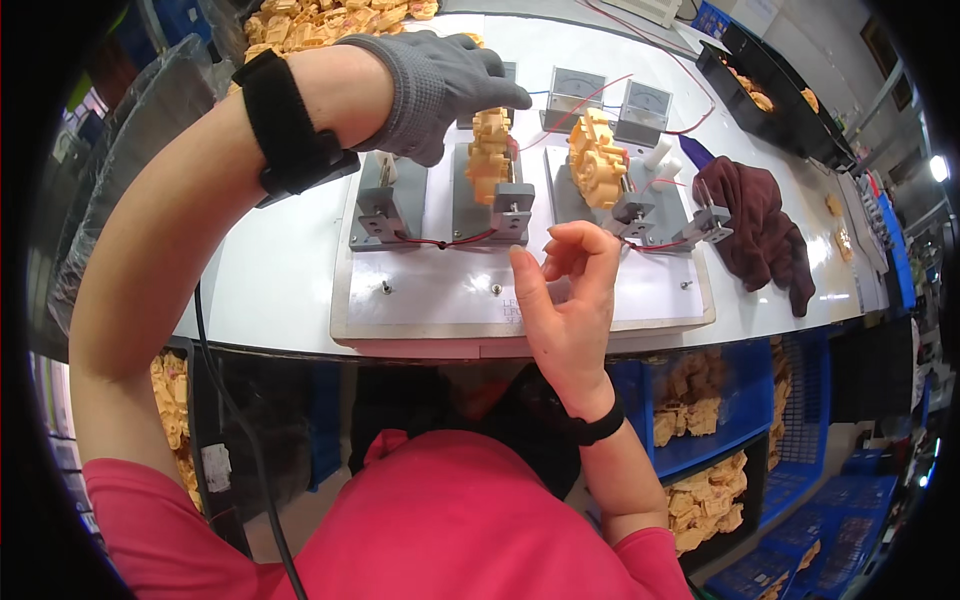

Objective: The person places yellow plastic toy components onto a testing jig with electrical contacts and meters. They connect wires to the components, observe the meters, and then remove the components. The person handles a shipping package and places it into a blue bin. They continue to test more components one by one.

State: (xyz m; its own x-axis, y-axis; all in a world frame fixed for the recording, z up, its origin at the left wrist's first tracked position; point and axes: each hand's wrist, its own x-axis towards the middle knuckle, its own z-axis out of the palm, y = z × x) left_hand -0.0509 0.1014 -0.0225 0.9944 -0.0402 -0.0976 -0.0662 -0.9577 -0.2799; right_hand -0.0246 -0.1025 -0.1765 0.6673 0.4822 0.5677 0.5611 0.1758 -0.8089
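My left hand [440, 90], in a grey knit glove, reaches over the left side of a test fixture board [430, 310]. Its fingers are stretched and apart, with nothing visible in them. Just right of it, a yellow molded plastic part [490, 155] stands upright in a grey holder. A second yellow plastic part [597, 160] sits in another holder further right. My bare right hand [578, 305] hovers over the board's front, below that second part. Its thumb and curved fingers are apart, holding nothing.
Two panel meters [577, 92] [643, 105] stand behind the holders. Red and black wires [445, 243] join the metal clamps. A maroon cloth [745, 220] lies at right, near a black tray [775, 105]. Yellow parts pile up [320, 25] at back left. Blue crates [715, 440] stand below.
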